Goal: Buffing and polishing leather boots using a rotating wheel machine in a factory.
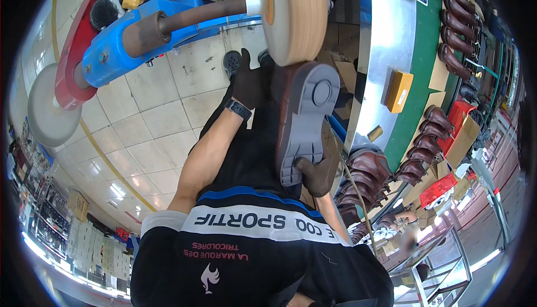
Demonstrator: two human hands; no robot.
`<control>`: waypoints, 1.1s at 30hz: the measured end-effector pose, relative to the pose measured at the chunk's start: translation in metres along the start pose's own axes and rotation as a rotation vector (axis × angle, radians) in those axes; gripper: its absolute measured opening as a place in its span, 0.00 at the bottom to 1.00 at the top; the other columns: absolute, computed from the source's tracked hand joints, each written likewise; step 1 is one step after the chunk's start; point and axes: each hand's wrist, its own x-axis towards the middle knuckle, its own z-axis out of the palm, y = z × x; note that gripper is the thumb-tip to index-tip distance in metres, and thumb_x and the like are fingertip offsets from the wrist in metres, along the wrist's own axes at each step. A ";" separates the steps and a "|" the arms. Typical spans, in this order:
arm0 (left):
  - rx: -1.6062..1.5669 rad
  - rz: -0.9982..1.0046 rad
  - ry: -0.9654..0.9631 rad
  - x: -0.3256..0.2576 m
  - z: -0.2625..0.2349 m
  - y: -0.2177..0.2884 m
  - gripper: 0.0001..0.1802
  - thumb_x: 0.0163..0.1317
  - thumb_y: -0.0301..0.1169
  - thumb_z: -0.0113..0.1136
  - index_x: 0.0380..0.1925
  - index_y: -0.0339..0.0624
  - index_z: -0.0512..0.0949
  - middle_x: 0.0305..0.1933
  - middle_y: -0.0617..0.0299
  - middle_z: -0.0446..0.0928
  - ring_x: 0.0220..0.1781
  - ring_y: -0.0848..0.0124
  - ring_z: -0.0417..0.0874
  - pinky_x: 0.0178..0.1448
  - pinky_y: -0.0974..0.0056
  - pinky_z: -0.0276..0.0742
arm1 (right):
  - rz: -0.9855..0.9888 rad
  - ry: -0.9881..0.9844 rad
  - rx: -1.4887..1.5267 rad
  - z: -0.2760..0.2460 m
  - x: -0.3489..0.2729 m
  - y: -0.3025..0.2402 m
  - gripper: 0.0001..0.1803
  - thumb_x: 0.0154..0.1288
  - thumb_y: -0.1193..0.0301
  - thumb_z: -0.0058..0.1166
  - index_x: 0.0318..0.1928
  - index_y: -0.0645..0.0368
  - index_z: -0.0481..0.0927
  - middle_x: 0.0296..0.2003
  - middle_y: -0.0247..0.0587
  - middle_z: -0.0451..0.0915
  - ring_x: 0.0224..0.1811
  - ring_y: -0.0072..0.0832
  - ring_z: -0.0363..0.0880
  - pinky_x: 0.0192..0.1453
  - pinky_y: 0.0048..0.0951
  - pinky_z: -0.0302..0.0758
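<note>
A dark reddish-brown shoe (305, 122) is held up with its grey sole toward me. Its upper end, with a round mark on the sole, meets the underside of a pale buffing wheel (296, 16). My right hand (317, 174), in a dark glove, grips the shoe's lower end, thumb on the sole. My left hand (250, 86), also gloved, is at the left side of the shoe's upper part. Its thumb sticks up, and its fingers run behind the shoe, where they are hidden against dark cloth.
The wheel's shaft (204, 16) runs left into a blue machine housing (112, 55), with a second whitish wheel (53, 105) beyond. On the right, a metal-and-green bench (417, 55) bears an orange box (399, 91). Rows of brown shoes (458, 27) line its far side; more shoes (366, 172) stand by my right arm.
</note>
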 end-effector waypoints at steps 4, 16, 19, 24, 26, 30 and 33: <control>0.124 0.117 -0.015 0.012 -0.004 0.002 0.39 0.55 0.67 0.41 0.48 0.43 0.70 0.40 0.58 0.74 0.39 0.68 0.74 0.56 0.58 0.63 | -0.206 0.021 0.039 0.006 -0.006 0.007 0.44 0.39 0.62 0.67 0.57 0.70 0.65 0.42 0.44 0.77 0.43 0.28 0.76 0.49 0.29 0.73; 0.038 0.196 0.153 -0.001 0.016 -0.004 0.38 0.61 0.62 0.38 0.55 0.39 0.67 0.50 0.53 0.72 0.48 0.61 0.73 0.54 0.54 0.68 | -0.319 0.178 0.124 0.012 -0.016 0.028 0.42 0.40 0.57 0.67 0.53 0.68 0.66 0.41 0.41 0.76 0.43 0.28 0.76 0.48 0.29 0.73; -0.406 -0.132 -0.689 -0.014 -0.081 -0.033 0.42 0.61 0.62 0.39 0.63 0.39 0.58 0.63 0.51 0.62 0.62 0.59 0.65 0.64 0.52 0.59 | -0.211 0.202 0.106 0.005 -0.016 0.050 0.41 0.45 0.58 0.64 0.56 0.67 0.63 0.44 0.42 0.75 0.46 0.29 0.75 0.50 0.29 0.72; 1.333 0.395 -0.240 -0.107 0.073 -0.087 0.52 0.52 0.42 0.66 0.67 0.38 0.43 0.67 0.47 0.54 0.66 0.60 0.61 0.67 0.60 0.57 | -0.131 0.191 0.239 0.007 -0.014 0.061 0.33 0.53 0.64 0.55 0.57 0.67 0.62 0.47 0.43 0.73 0.49 0.30 0.73 0.53 0.31 0.70; 1.353 0.322 -0.252 -0.103 0.073 -0.082 0.56 0.48 0.39 0.69 0.68 0.38 0.39 0.68 0.47 0.52 0.67 0.61 0.59 0.67 0.61 0.56 | -0.046 0.184 0.081 0.012 -0.008 0.040 0.30 0.54 0.67 0.53 0.56 0.67 0.62 0.48 0.43 0.73 0.49 0.30 0.73 0.54 0.31 0.69; 1.405 0.283 -0.317 -0.103 0.074 -0.073 0.53 0.46 0.33 0.68 0.68 0.41 0.44 0.64 0.45 0.60 0.62 0.61 0.67 0.64 0.62 0.62 | -0.005 -0.159 -0.114 -0.029 -0.002 0.028 0.33 0.53 0.70 0.57 0.58 0.66 0.61 0.51 0.46 0.71 0.52 0.31 0.71 0.55 0.33 0.70; 1.647 0.233 -0.376 -0.115 0.083 -0.052 0.50 0.45 0.31 0.67 0.67 0.42 0.49 0.63 0.47 0.63 0.60 0.60 0.70 0.62 0.61 0.65 | -0.190 -0.501 -0.877 -0.089 0.010 -0.019 0.44 0.50 0.67 0.63 0.65 0.62 0.52 0.54 0.46 0.69 0.56 0.32 0.69 0.58 0.35 0.68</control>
